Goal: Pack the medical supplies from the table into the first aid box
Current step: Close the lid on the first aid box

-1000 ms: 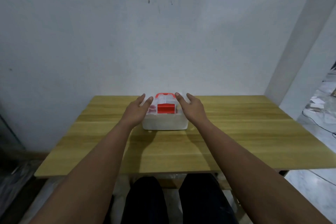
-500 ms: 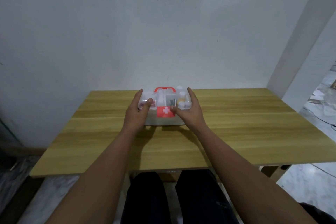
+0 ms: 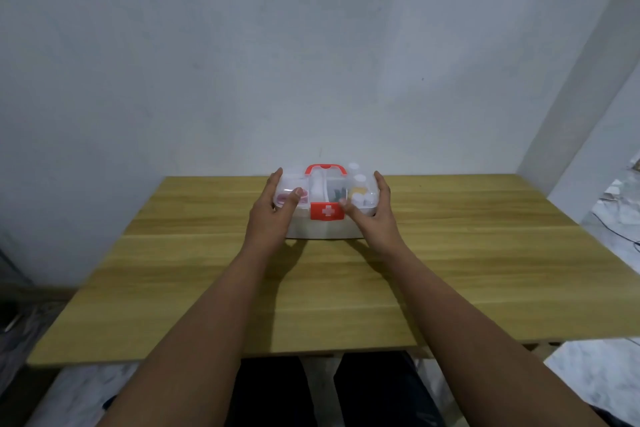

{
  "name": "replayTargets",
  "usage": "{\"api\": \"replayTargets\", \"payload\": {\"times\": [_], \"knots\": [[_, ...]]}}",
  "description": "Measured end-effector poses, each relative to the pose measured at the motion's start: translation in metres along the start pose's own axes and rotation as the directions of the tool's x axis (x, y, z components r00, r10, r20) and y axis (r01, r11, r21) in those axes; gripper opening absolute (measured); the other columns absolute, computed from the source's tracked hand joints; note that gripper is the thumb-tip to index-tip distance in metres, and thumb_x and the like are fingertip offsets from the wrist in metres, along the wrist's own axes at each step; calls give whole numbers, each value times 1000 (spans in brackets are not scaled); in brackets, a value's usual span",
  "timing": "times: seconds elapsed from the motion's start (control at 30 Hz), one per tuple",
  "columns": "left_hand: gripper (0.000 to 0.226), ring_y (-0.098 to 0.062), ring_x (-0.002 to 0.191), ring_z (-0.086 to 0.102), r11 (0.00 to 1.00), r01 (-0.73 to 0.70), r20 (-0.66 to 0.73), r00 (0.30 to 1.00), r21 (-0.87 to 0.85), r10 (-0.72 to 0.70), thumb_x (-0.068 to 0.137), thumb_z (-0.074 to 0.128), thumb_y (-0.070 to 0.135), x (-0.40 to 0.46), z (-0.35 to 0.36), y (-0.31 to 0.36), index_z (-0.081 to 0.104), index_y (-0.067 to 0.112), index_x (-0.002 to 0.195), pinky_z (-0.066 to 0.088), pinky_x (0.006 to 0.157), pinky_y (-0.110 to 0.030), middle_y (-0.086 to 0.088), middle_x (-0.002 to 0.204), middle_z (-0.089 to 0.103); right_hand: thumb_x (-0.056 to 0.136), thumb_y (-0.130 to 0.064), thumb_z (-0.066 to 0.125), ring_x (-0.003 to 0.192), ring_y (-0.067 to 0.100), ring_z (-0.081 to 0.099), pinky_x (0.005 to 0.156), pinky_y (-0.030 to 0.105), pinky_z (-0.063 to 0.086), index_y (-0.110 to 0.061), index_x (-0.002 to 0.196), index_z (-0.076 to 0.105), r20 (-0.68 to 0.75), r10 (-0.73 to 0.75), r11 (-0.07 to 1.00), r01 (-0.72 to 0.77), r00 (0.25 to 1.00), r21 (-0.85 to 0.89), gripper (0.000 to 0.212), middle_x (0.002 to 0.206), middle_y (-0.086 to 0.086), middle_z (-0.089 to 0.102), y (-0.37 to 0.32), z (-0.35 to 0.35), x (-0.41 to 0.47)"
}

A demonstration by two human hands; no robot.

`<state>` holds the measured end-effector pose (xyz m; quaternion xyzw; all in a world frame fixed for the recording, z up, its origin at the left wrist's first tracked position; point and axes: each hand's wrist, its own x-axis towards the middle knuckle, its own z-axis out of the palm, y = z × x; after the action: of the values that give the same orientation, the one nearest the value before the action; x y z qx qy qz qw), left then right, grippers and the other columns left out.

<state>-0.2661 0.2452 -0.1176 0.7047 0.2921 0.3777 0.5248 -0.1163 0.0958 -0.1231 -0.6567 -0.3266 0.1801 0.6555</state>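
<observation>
The first aid box (image 3: 325, 230) stands at the far middle of the wooden table (image 3: 485, 270). It has a white base, a clear lid, a red handle on top and a red latch with a white cross at the front. Small bottles and other supplies show through the lid. My left hand (image 3: 273, 210) grips the lid's left end, thumb on top. My right hand (image 3: 372, 213) grips the right end the same way. The lid's front edge looks tilted up off the base.
A white wall rises right behind the table. A white pillar (image 3: 588, 97) stands at the right, with cables and papers on the floor (image 3: 620, 215) beyond it. My legs in dark trousers (image 3: 322, 392) sit under the near table edge.
My hands have shifted from the box's sides onto the two ends of the lid. The lid's front has tipped up, so the red latch with its cross now faces me.
</observation>
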Motion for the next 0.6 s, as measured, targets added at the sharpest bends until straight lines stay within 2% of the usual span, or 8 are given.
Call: {"api": "replayTargets", "payload": {"times": [0.03, 0.1, 0.13, 0.2, 0.27, 0.33, 0.6], "knots": [[76, -23, 129, 55, 1000, 9, 5, 1000, -11, -9, 76, 62, 76, 5, 2, -1, 36, 58, 144, 55, 98, -48, 6, 153, 47, 88, -41, 78, 116, 12, 61, 77, 23, 62, -43, 159, 18, -24, 19, 999, -18, 1000, 42, 93, 144, -2, 49, 0, 1, 4], [74, -24, 128, 55, 999, 18, 11, 1000, -27, -18, 79, 64, 72, 16, 7, -4, 36, 56, 146, 57, 96, -48, 5, 154, 46, 89, -53, 73, 122, 19, 62, 91, 39, 62, -51, 155, 23, -65, 56, 994, -50, 996, 94, 83, 147, 1, 52, 1, 5, 14], [72, -24, 129, 55, 999, 19, 11, 1000, -31, -19, 81, 64, 69, 21, 9, -5, 36, 55, 146, 57, 96, -47, 4, 154, 46, 84, -61, 75, 125, 22, 62, 96, 48, 60, -56, 152, 26, -69, 67, 991, -59, 995, 117, 84, 147, 0, 53, 2, 6, 18], [73, -24, 131, 54, 999, 23, 10, 1000, -34, -22, 78, 64, 73, 32, 12, -8, 36, 58, 144, 56, 97, -48, 5, 154, 45, 72, -72, 79, 126, 26, 62, 97, 55, 58, -65, 144, 31, -83, 90, 987, -77, 992, 144, 86, 147, -1, 54, 4, 9, 28], [76, -24, 132, 53, 999, 29, 10, 1000, -36, -29, 71, 63, 81, 42, 16, -10, 37, 63, 140, 54, 99, -49, 6, 155, 45, 66, -76, 80, 126, 27, 63, 97, 56, 57, -67, 141, 33, -105, 98, 987, -83, 990, 138, 88, 145, -1, 55, 7, 10, 40], [79, -25, 133, 53, 999, 36, 13, 999, -31, -35, 67, 62, 85, 53, 21, -13, 36, 65, 138, 54, 100, -51, 6, 155, 45, 66, -76, 80, 126, 24, 63, 100, 54, 56, -63, 144, 33, -129, 88, 988, -69, 988, 139, 92, 144, -3, 58, 10, 10, 52], [88, -24, 133, 53, 999, 30, 16, 999, -22, -30, 61, 60, 92, 95, 33, -21, 37, 62, 140, 53, 100, -51, 7, 154, 46, 65, -76, 79, 128, 21, 61, 103, 52, 55, -56, 149, 33, -157, 88, 987, -65, 984, 149, 98, 143, -6, 57, 16, 12, 88]]}}
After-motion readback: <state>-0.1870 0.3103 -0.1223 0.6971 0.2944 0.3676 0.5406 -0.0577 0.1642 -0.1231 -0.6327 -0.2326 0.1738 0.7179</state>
